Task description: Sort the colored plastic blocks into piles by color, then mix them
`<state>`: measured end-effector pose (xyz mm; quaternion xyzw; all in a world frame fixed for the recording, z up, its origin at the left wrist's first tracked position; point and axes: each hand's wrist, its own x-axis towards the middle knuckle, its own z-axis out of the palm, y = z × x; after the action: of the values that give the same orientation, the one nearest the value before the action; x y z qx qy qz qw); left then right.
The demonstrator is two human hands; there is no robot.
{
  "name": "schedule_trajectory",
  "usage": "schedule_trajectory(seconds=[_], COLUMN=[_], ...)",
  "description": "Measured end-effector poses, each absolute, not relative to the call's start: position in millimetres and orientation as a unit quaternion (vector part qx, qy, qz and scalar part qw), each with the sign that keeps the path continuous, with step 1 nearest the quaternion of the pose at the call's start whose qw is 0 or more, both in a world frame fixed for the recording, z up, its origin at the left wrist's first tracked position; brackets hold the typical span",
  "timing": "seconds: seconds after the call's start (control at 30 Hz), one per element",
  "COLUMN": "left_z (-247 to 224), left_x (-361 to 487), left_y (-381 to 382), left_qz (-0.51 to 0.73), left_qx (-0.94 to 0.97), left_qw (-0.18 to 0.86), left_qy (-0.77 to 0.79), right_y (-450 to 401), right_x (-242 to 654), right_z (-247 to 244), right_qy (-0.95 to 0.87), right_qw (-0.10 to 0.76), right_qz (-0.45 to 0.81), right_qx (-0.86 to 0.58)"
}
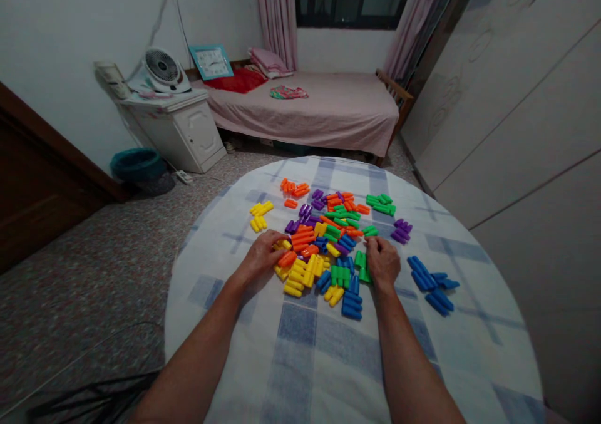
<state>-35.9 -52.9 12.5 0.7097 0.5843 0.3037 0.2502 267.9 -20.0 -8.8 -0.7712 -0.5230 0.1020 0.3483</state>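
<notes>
A mixed pile of plastic pieces in yellow, orange, purple, green and blue lies on the round table [328, 361]. At the pile's left edge is my left hand [264, 256], its fingertips at some yellow pieces [282, 245]; whether it grips one is unclear. My right hand [384, 260] is at the right edge, fingers curled beside green pieces [362, 265], and its fingertips are partly hidden. Small single-colour groups lie around the pile: yellow [261, 208], orange [295, 189], green [381, 203], purple [401, 230] and blue [432, 283].
Past the table stands a bed [328, 108] with pink covers. A white cabinet [188, 133] at the left holds a fan [162, 67], with a bin [141, 167] beside it. A pale wardrobe [526, 111] rises on the right.
</notes>
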Motion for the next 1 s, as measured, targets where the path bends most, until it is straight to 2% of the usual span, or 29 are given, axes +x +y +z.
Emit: schedule_trajectory(seconds=[0.17,0.33,0.57,0.73,0.87,1.0], left_z=[8.5,19.6,5.7,5.1,21.4,31.9], left_x=[-35.9,-64.9,-97.6,-90.5,-53.8,5.3], left_y=[-48.9,-34.9,-3.7,4.5,-3.6,-7.5], left_qz=[0.345,0.445,0.401,0.453,0.458,0.366], left_qx=[0.625,0.538,0.496,0.479,0.553,0.708], left_qw=[0.236,0.124,0.063,0.028,-0.027,0.035], left_qy=[0.659,0.705,0.768,0.752,0.696,0.604], right_y=[-19.7,-19.7,-18.7,-18.2,-18.6,-19.0], right_x=[267.6,268.1,267.9,267.5,266.6,266.3], right_z=[-8.7,-9.6,-10.0,-9.8,-8.2,-7.0], right_qy=[-0.521,-0.525,-0.522,-0.525,-0.529,-0.527], right_qw=[0.349,0.347,0.346,0.339,0.335,0.334], right_qz=[0.101,0.1,0.101,0.093,0.09,0.09], right_qx=[-0.772,-0.77,-0.773,-0.775,-0.774,-0.776])
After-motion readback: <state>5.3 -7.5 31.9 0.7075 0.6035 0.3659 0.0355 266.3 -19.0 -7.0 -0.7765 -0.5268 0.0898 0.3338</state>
